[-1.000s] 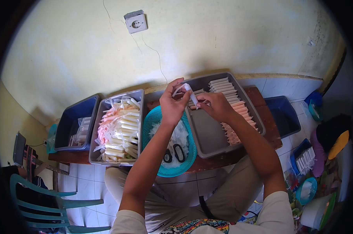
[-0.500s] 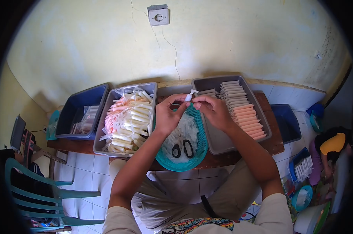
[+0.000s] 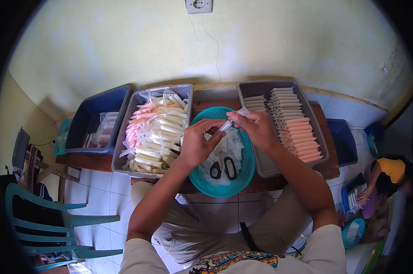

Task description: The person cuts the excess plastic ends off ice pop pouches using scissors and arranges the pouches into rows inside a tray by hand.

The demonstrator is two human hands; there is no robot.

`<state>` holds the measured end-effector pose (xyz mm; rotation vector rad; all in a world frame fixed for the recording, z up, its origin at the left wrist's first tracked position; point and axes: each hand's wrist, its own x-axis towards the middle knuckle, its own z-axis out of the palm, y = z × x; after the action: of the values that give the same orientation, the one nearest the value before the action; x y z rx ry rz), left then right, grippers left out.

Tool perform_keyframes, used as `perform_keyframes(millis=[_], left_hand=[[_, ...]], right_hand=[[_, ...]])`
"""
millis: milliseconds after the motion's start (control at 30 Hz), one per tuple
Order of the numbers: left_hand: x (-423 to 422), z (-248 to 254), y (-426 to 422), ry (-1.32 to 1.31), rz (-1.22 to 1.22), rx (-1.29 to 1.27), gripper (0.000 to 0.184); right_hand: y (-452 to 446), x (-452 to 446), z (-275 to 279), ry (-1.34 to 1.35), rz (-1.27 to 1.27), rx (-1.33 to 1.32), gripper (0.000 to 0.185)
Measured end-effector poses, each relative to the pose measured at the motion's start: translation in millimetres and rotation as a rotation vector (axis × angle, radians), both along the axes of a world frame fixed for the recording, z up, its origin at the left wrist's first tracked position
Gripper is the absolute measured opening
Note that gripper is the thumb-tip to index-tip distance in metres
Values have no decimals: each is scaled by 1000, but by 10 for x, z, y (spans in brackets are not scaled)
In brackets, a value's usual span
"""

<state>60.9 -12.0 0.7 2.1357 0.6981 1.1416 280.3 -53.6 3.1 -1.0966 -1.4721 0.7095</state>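
Note:
My left hand (image 3: 198,140) is closed, pinching a slim white plastic-wrapped stick (image 3: 224,127) between thumb and fingers. At the stick's upper end, my right hand (image 3: 260,130) grips its clear plastic wrapper (image 3: 243,111). Both hands hover over a turquoise basket (image 3: 198,181) that holds crumpled clear plastic and scissors with black handles (image 3: 230,168). To the left, a grey tray (image 3: 120,155) is heaped with pink and cream sticks in loose plastic. On the right, another grey tray (image 3: 266,166) holds neat rows of white and orange wrapped sticks.
A dark blue bin (image 3: 76,132) with a few packs stands at the far left of the wooden bench (image 3: 183,183). A green plastic chair (image 3: 47,219) is at lower left. At right, another person (image 3: 391,171) reaches toward a blue container of white sticks (image 3: 352,201).
My right hand has pulled the wrapper end up and right, stretching it from the stick in my left hand. The view has shifted slightly. The other person's arm now reaches to the blue container.

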Motion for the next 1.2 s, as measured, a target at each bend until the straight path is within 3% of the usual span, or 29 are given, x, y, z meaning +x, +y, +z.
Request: perform_keyframes(millis=[167,367,1200], left_hand=[[-80,6,-49,65,11,35,42],[-125,13,-59,161,27,6,44],[-357,-6,-136,154,65,37,43]], right_hand=[[7,16,-57,146,-11,-246,22],[36,98,-48,173,-20,-361,25],[-7,21,-56,246,-56,-315,31]])
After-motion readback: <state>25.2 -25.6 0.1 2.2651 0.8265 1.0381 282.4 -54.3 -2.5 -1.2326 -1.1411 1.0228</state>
